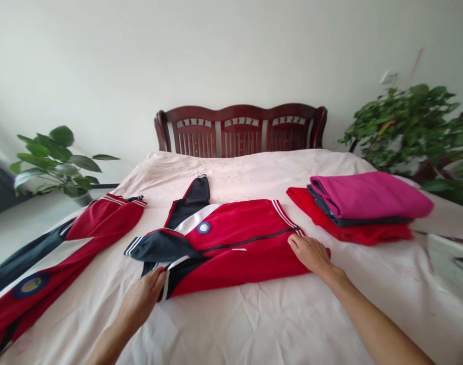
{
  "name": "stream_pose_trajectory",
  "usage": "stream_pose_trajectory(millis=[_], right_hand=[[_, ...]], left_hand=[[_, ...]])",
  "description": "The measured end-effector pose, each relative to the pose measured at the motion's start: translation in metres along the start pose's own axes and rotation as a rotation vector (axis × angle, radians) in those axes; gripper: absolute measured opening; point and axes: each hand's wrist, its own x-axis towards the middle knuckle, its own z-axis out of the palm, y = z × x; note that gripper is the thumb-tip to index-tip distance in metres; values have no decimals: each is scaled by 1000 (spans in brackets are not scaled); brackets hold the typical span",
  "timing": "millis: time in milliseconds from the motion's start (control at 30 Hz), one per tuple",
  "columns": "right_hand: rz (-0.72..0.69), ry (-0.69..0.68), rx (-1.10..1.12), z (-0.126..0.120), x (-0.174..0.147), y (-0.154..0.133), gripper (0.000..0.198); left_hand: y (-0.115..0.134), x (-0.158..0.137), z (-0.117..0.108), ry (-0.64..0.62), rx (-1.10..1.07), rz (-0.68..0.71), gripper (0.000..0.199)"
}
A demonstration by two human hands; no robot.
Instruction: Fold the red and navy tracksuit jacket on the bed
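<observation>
A red and navy zip jacket (231, 225) with a round badge lies on the bed, its striped hem toward the right. One navy sleeve stretches toward the headboard; the other is folded across the collar end, its striped cuff pointing left. My left hand (151, 284) pinches the jacket's near edge at the navy and white shoulder part. At the hem end, my right hand (309, 253) is closed on the red cloth below the zip; its fingertips are partly hidden by the fabric.
Red and navy track pants (90, 238) with a badge lie at the left. Folded clothes, topped by a magenta piece (376, 195), are stacked at the right. Beyond the bedsheet (254, 329) stand a wooden headboard (241, 129) and potted plants (60, 157) on both sides.
</observation>
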Motion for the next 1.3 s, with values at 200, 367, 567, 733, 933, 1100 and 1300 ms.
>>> stream_pose_trajectory(millis=[200, 367, 567, 733, 933, 1100, 1300], right_hand=[[-142, 311, 133, 2, -27, 6, 34], [-315, 366, 170, 17, -47, 11, 40], [-262, 425, 182, 28, -35, 14, 25], [-176, 347, 169, 27, -25, 12, 26], [-132, 350, 240, 26, -18, 17, 25], [-148, 305, 252, 31, -15, 20, 26], [-141, 257, 295, 29, -10, 19, 30]], left_hand=[[16, -20, 9, 176, 87, 19, 30], [16, -60, 40, 479, 291, 221, 57], [1, -67, 55, 477, 328, 265, 59], [-4, -50, 44, 482, 308, 291, 45], [-6, -26, 25, 572, 258, 97, 41], [1, -28, 35, 651, 378, 128, 44], [-12, -29, 32, 592, 344, 282, 43]])
